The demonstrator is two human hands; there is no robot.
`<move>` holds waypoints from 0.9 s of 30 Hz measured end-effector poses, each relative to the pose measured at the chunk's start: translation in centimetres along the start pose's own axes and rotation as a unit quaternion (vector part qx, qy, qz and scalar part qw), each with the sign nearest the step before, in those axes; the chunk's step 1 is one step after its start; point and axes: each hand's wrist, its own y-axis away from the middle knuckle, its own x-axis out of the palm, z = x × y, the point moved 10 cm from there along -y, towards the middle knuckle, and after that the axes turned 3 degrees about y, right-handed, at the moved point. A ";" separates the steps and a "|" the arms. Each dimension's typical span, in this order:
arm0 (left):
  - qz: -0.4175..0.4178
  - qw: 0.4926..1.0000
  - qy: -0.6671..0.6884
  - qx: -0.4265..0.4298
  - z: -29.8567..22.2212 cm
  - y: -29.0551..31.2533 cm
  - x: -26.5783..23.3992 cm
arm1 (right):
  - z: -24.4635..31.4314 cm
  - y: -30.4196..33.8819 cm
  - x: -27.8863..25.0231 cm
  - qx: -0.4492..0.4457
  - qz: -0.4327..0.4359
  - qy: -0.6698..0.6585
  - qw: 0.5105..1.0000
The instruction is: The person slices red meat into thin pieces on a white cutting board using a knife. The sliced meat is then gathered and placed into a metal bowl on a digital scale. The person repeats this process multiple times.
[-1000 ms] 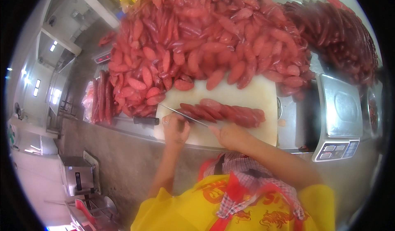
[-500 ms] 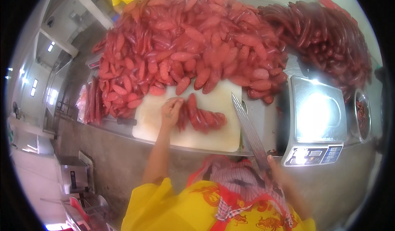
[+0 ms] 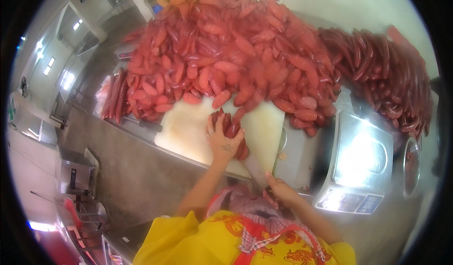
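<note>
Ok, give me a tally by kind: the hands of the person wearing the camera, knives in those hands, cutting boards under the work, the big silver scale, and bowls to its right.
Hands: 2 (left hand, right hand)
Knife in hand: 1
Cutting board: 1
Silver scale: 1
Metal bowl: 1
Total: 6

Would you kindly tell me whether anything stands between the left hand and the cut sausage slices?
Nothing visible does: the left hand grips the sausage slices directly, while the knife in the right hand shows at their near end.
</note>
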 end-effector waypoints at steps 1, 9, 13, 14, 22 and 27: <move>-0.016 1.000 0.019 -0.008 0.5 -0.4 -0.2 | 0.7 -0.3 0.5 0.002 -0.002 -0.003 1.000; -0.155 0.962 0.221 0.028 3.4 -13.0 -6.4 | 15.9 -3.3 4.4 -0.098 -0.089 0.122 0.984; -0.186 0.889 0.412 0.067 1.7 -28.0 -6.6 | 29.4 -4.9 4.0 -0.185 -0.147 0.088 0.968; -0.186 0.871 0.444 0.095 0.3 -31.6 -6.1 | 33.0 -5.0 3.8 -0.234 -0.151 0.064 0.958; -0.086 0.966 -0.036 0.242 -10.7 -45.1 9.0 | 36.1 -4.0 -4.8 -0.255 -0.277 -0.193 0.906; -0.001 0.956 -0.181 0.230 -12.8 -46.7 18.2 | 27.1 1.0 -8.0 -0.179 -0.413 -0.179 0.875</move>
